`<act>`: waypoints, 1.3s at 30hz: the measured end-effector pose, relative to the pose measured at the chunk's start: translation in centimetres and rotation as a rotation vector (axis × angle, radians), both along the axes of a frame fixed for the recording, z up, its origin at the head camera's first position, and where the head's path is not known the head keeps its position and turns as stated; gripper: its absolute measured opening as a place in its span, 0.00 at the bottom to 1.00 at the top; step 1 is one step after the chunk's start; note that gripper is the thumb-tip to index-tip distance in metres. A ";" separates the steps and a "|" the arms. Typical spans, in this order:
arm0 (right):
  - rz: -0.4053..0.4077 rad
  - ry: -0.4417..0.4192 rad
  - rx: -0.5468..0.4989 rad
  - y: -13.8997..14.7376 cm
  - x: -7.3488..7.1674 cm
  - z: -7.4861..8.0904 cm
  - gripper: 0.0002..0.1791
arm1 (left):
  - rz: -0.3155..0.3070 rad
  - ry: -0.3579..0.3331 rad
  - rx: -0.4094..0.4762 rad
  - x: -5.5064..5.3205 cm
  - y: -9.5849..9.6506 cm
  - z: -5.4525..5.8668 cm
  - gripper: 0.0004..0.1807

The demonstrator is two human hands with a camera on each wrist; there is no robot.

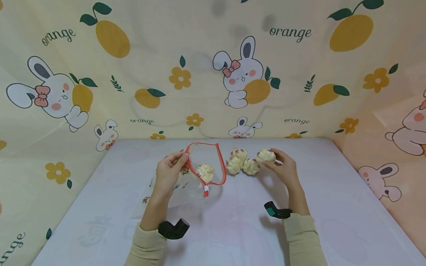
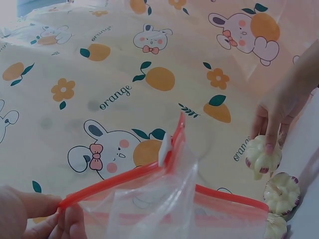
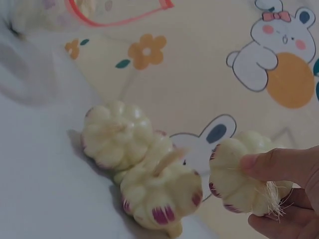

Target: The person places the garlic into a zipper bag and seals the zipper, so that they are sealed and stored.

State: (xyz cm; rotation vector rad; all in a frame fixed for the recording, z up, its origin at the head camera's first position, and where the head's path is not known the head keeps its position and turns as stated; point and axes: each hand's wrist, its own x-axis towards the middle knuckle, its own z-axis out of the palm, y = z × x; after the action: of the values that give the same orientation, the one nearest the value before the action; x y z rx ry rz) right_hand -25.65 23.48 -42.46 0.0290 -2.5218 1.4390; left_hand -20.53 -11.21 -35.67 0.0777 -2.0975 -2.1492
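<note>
A clear zip bag (image 2: 149,209) with a red zip rim has its mouth spread wide, and a white slider sits on the rim. My left hand (image 1: 169,171) pinches that rim at its left side. Inside the bag lies one garlic bulb (image 1: 205,173). My right hand (image 1: 284,168) grips another garlic bulb (image 3: 244,174), cream with purple streaks and fine roots, between thumb and fingers. To its left, three garlic bulbs (image 1: 251,166) sit clustered on the table. In the left wrist view, the right hand's bulb appears just above the cluster.
The white table (image 1: 233,229) carries the bag and bulbs. Behind it rises a cream cloth (image 1: 199,37) printed with rabbits and oranges, which also covers both sides. Black wrist cameras (image 1: 173,229) are strapped on both arms.
</note>
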 end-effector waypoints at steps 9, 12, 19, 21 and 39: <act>0.017 0.020 0.000 -0.8 0.2 0.8 0.33 | -0.010 0.003 -0.018 0.1 0.0 0.1 0.15; 0.019 0.037 0.006 -0.9 0.3 1.0 0.32 | -0.008 0.007 -0.018 0.1 0.0 0.0 0.15; 0.039 0.052 -0.001 -1.4 0.7 1.7 0.32 | -0.008 0.013 -0.008 0.0 0.0 0.0 0.14; 0.048 0.054 -0.004 -1.6 0.8 1.9 0.32 | -0.012 0.015 -0.011 0.1 0.0 0.0 0.14; 0.100 0.084 0.000 -3.1 1.4 2.9 0.32 | -0.003 0.001 -0.026 0.1 0.0 0.1 0.15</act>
State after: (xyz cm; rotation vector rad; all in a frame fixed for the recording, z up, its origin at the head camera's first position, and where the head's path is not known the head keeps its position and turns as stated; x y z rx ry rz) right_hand -24.29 20.38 -39.60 0.2138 -2.4842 1.4422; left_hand -20.40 -11.21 -35.54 0.0704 -2.1264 -2.1224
